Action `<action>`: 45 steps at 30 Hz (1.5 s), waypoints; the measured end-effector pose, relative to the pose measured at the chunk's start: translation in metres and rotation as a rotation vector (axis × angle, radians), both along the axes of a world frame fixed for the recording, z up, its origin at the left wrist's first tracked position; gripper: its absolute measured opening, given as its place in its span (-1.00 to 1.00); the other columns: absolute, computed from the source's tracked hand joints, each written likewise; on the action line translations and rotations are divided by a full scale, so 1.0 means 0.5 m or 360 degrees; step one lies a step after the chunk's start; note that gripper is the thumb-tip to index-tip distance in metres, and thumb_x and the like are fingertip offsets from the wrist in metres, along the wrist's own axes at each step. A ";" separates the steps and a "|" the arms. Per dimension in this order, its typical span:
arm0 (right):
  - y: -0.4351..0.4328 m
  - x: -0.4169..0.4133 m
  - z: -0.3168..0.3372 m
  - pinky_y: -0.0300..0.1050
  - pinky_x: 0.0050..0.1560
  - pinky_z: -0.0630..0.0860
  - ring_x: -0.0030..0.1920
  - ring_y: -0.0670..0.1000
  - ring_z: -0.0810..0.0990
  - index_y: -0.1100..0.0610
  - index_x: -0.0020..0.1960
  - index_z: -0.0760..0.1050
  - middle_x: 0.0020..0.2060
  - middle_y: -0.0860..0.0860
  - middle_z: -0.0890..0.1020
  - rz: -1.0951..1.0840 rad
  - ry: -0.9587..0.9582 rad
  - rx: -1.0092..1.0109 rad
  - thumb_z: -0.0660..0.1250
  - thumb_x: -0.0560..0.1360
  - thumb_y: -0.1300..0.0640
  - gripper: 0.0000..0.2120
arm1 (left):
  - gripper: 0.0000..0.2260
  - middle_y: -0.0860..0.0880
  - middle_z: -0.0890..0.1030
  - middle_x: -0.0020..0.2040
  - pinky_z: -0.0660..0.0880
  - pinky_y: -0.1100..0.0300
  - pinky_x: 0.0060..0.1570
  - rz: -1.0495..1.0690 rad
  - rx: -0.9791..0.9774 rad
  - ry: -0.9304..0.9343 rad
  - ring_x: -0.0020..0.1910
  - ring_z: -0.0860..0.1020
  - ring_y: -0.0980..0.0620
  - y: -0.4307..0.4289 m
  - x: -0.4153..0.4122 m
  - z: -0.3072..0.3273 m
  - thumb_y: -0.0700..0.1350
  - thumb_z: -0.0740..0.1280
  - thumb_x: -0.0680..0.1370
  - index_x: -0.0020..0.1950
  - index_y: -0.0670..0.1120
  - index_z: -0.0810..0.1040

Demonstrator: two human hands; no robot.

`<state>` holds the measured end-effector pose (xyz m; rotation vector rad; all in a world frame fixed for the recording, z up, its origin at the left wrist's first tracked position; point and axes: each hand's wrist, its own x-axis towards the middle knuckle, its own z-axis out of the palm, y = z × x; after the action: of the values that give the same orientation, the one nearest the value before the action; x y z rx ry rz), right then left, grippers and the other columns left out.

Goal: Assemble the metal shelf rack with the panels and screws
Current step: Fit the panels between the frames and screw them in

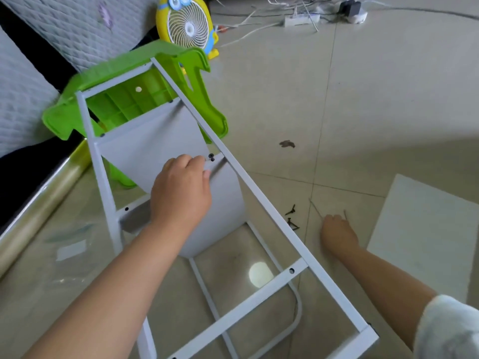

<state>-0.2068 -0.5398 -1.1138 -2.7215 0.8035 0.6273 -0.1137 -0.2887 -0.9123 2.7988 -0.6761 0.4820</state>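
- The white metal rack (259, 193) lies tilted on the tiled floor (388, 99); its far end rests on a green plastic stool (116, 73) and its near end comes down at the bottom of the view
- Two grey panels sit between the rack's long rails; the far panel (155, 136) is just below the stool and the near panel (228, 200) is just beside it; the two meet at a folded edge where two black screws (211, 157) show
- The left hand (181, 193) is on that folded edge in a narrow grip; its fingers are curled, and thumb and forefinger pinch the near panel's edge just beside the screws
- The right hand (337, 234) rests on the floor to the right of the rack with its fingers curled downward; whether it holds anything cannot be told
- A few loose dark screws (293, 219) lie on the floor between the rack's right rail and the right hand
- A flat white board (427, 234) lies on the floor at the right edge, near the right hand
- A yellow fan (186, 27) stands behind the stool; a power strip (300, 19) with white cables lies at the floor's far edge
- A clear plastic bag (70, 246) lies on the floor left of the rack
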 end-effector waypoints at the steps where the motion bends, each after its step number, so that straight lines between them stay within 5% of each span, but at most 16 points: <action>1: 0.004 0.000 -0.004 -0.08 0.13 0.42 0.19 0.14 0.44 0.26 0.19 0.35 0.18 0.18 0.44 -0.0012 0.0004 -0.0011 0.03 0.54 0.36 -0.74 | -0.78 -0.27 0.54 -0.32 0.49 0.00 -0.37 -0.0019 -0.0023 -0.0001 -0.34 0.53 -0.28 0.003 0.003 -0.001 -0.22 0.23 0.40 -0.13 -0.33 0.58; 8: 0.001 0.031 0.030 -0.09 -0.01 0.41 0.10 0.22 0.51 0.35 0.05 0.43 0.06 0.28 0.54 -0.0435 -0.0236 0.0395 0.15 0.52 0.34 -0.85 | -0.67 -0.22 0.55 -0.35 0.47 0.03 -0.34 -0.0061 -0.0011 -0.0090 -0.34 0.51 -0.23 0.008 0.005 -0.013 -0.11 0.12 0.42 -0.15 -0.28 0.60; 11: 0.004 0.072 0.102 -0.15 -0.18 0.31 -0.10 0.17 0.48 0.23 -0.18 0.40 -0.17 0.22 0.51 -0.0506 -0.0537 0.0495 0.15 0.53 0.25 -0.87 | -0.72 -0.14 0.54 -0.41 0.31 0.15 -0.36 0.0026 0.0054 -0.0155 -0.34 0.50 -0.20 0.007 -0.002 -0.013 -0.10 0.14 0.39 -0.23 -0.22 0.60; 15: 0.031 0.111 0.218 -0.07 -0.13 0.44 -0.11 0.11 0.53 0.20 -0.01 0.49 -0.16 0.09 0.58 -0.0453 -0.0959 0.0829 0.19 0.55 0.16 -0.85 | -0.71 -0.11 0.52 -0.44 0.27 0.17 -0.39 0.0014 0.0034 -0.0152 -0.37 0.49 -0.18 0.004 -0.006 -0.006 -0.09 0.12 0.39 -0.28 -0.20 0.59; 19: 0.068 0.116 0.328 -0.15 -0.15 0.43 -0.27 -0.06 0.51 0.11 -0.06 0.47 -0.27 -0.03 0.59 -0.0310 -0.1260 0.1223 0.21 0.55 0.21 -0.92 | -0.72 -0.06 0.51 -0.45 0.23 0.20 -0.40 0.0025 0.0071 -0.0161 -0.39 0.48 -0.15 0.002 -0.007 -0.005 -0.08 0.12 0.38 -0.33 -0.15 0.57; 23: 0.103 0.107 0.400 -0.20 -0.14 0.45 -0.36 -0.20 0.51 0.05 -0.15 0.47 -0.32 -0.09 0.58 -0.0085 -0.1260 0.1411 0.21 0.54 0.25 -0.84 | -0.72 -0.02 0.51 -0.45 0.28 0.21 -0.44 0.0029 0.0068 -0.0155 -0.41 0.48 -0.13 0.004 -0.008 -0.010 -0.06 0.11 0.37 -0.35 -0.11 0.57; 26: 0.118 0.094 0.428 -0.14 -0.13 0.47 -0.29 -0.10 0.51 0.02 -0.16 0.47 -0.32 -0.09 0.57 0.0132 -0.1256 0.1374 0.22 0.53 0.29 -0.80 | -0.70 -0.02 0.53 -0.45 0.37 0.19 -0.45 -0.0026 -0.0070 -0.0165 -0.41 0.49 -0.12 0.006 -0.002 -0.016 -0.04 0.12 0.40 -0.35 -0.10 0.59; 30: 0.133 0.090 0.438 -0.46 -0.25 0.37 -0.30 -0.19 0.46 0.18 -0.08 0.57 -0.30 -0.08 0.53 0.0493 -0.1340 0.1127 0.26 0.50 0.34 -0.86 | -0.64 0.09 0.60 -0.24 0.40 0.19 -0.18 0.0081 -0.0965 0.0302 -0.20 0.49 0.05 0.002 -0.004 0.023 0.09 0.18 0.46 -0.13 -0.13 0.65; 32: 0.140 0.094 0.432 -0.49 -0.21 0.36 -0.23 -0.17 0.48 0.26 -0.05 0.59 -0.28 -0.12 0.51 0.0631 -0.1390 0.1011 0.28 0.48 0.36 -0.87 | -0.82 0.21 0.58 -0.26 0.40 0.34 -0.14 0.0152 -0.1393 0.0524 -0.23 0.50 0.27 0.007 -0.001 0.030 -0.05 0.30 0.52 -0.06 -0.12 0.64; 36: 0.149 0.100 0.438 -0.52 -0.21 0.36 -0.24 -0.29 0.50 0.26 -0.04 0.60 -0.27 -0.16 0.51 0.0653 -0.1462 0.1062 0.28 0.49 0.35 -0.87 | -0.88 0.33 0.56 -0.42 0.38 0.53 -0.24 0.0071 -0.1249 0.0575 -0.34 0.50 0.37 0.026 -0.005 0.032 -0.27 0.35 0.47 -0.20 -0.10 0.64; 40: 0.144 0.105 0.472 -0.49 -0.31 0.37 -0.38 -0.25 0.48 0.08 -0.12 0.53 -0.36 -0.12 0.52 0.0405 -0.1425 0.1330 0.25 0.51 0.33 -0.82 | -0.84 0.21 0.56 -0.25 0.38 0.54 -0.25 0.0010 -0.1290 0.0500 -0.30 0.50 0.38 0.032 -0.003 0.038 -0.31 0.37 0.45 -0.15 -0.04 0.61; 45: 0.133 0.132 0.513 -0.29 -0.37 0.38 -0.50 -0.15 0.43 0.05 -0.19 0.49 -0.42 -0.02 0.50 0.0363 -0.1275 0.1523 0.22 0.52 0.35 -0.76 | -0.87 0.12 0.58 -0.24 0.38 0.53 -0.19 -0.0103 -0.1100 0.0434 -0.28 0.50 0.44 0.036 0.008 0.040 -0.23 0.36 0.47 -0.06 -0.22 0.67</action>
<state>-0.1406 -0.4730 -0.8574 -1.8765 -0.0414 -0.0934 -0.1095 -0.2705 -0.8922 2.1271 -0.4291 0.2459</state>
